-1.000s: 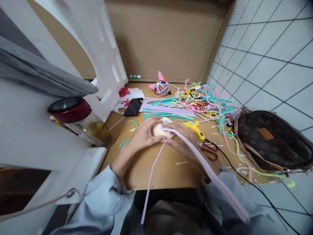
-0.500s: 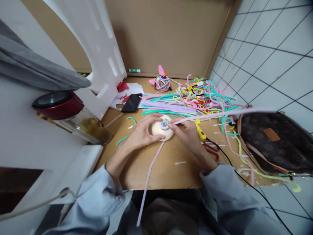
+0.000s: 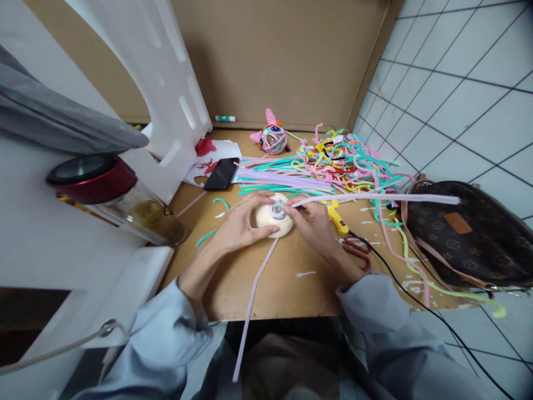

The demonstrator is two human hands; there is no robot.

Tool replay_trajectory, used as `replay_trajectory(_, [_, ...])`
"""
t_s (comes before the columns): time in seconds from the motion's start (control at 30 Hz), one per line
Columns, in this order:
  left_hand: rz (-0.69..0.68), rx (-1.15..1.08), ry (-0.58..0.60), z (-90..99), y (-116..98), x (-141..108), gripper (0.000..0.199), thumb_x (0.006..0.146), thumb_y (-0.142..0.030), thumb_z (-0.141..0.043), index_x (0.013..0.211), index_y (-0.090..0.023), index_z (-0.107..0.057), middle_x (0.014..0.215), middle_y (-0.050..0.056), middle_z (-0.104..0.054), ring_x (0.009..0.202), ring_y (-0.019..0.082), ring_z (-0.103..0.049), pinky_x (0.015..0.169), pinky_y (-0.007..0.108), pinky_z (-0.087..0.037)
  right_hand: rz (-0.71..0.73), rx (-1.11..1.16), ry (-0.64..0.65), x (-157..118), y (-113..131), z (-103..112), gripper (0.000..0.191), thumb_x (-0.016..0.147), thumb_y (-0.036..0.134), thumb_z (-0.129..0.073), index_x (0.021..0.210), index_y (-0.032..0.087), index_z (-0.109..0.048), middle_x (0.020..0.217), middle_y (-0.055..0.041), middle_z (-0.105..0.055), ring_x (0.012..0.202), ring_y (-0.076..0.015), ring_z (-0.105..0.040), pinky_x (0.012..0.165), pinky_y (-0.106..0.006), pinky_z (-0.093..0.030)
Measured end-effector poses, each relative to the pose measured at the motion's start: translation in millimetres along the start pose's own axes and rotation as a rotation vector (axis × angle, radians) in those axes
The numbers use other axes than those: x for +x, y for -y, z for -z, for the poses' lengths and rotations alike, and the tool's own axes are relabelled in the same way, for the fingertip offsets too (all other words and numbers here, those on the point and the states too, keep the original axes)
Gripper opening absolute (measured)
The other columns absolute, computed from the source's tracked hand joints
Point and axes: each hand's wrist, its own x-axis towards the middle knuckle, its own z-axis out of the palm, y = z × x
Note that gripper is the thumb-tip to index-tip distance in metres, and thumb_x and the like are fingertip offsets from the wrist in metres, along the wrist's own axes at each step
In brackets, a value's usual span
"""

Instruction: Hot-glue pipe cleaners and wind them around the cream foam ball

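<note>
My left hand (image 3: pixel 239 222) is closed round a cream-coloured ball (image 3: pixel 266 218), thumb at the front and fingers at the back. A ring of lilac pipe cleaner circles the opening on top of the ball. My right hand (image 3: pixel 312 222) pinches a long lilac pipe cleaner (image 3: pixel 375 196) at the ball's right side; its free end reaches out over the handbag. Another lilac length (image 3: pixel 252 300) hangs from beneath the ball, past the table's front edge. Just behind the right hand lies a yellow glue gun (image 3: pixel 338 216), partly hidden by that hand.
Bundled pipe cleaners (image 3: pixel 283 180) and a tangled heap (image 3: pixel 341 161) lie at the back, near a decorated ball with pink ears (image 3: pixel 273 139). A phone (image 3: pixel 221 174) and glass bottle (image 3: pixel 154 216) are left; red-handled scissors (image 3: pixel 357 250), a black cord (image 3: pixel 385 264) and a brown handbag (image 3: pixel 470 233) right.
The far end of the lilac pipe cleaner in my right hand has dipped slightly and lost its blur. Both hands keep their hold, and the view has shifted a little.
</note>
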Motion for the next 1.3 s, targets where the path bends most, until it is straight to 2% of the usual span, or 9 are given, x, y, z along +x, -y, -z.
replay_trajectory(0.4, [0.004, 0.01, 0.003, 0.2, -2.5, 0.4, 0.039, 0.083, -0.039, -0.073, 0.115, -0.019, -0.064, 0.134, 0.016, -0.067, 0.129, 0.031, -0.063, 0.113, 0.048, -0.047, 0.046, -0.05, 0.022, -0.9, 0.4, -0.3, 0.015, 0.091, 0.027, -0.06, 0.081, 0.021, -0.07, 0.083, -0.0042, -0.076, 0.076, -0.0183, -0.069, 0.071, -0.029, -0.053])
replay_trajectory(0.83, [0.04, -0.036, 0.0, -0.3, -2.5, -0.5, 0.037, 0.087, -0.044, -0.072, 0.114, -0.02, -0.065, 0.135, 0.015, -0.067, 0.129, 0.03, -0.063, 0.112, 0.048, -0.047, 0.033, -0.108, 0.045, -1.6, -1.8, -2.1, 0.016, 0.092, 0.029, -0.059, 0.084, 0.021, -0.071, 0.085, -0.0049, -0.076, 0.076, -0.0195, -0.069, 0.073, -0.031, -0.053])
replay_trajectory(1.3, [0.079, -0.134, -0.022, -3.4, 0.7, -0.2, 0.043, 0.083, -0.051, -0.075, 0.111, -0.02, -0.067, 0.133, 0.015, -0.068, 0.129, 0.03, -0.062, 0.114, 0.049, -0.046, 0.038, -0.094, 0.041, -3.1, 0.2, -2.5, 0.017, 0.094, 0.029, -0.057, 0.084, 0.021, -0.068, 0.087, -0.0052, -0.075, 0.08, -0.019, -0.069, 0.076, -0.031, -0.053])
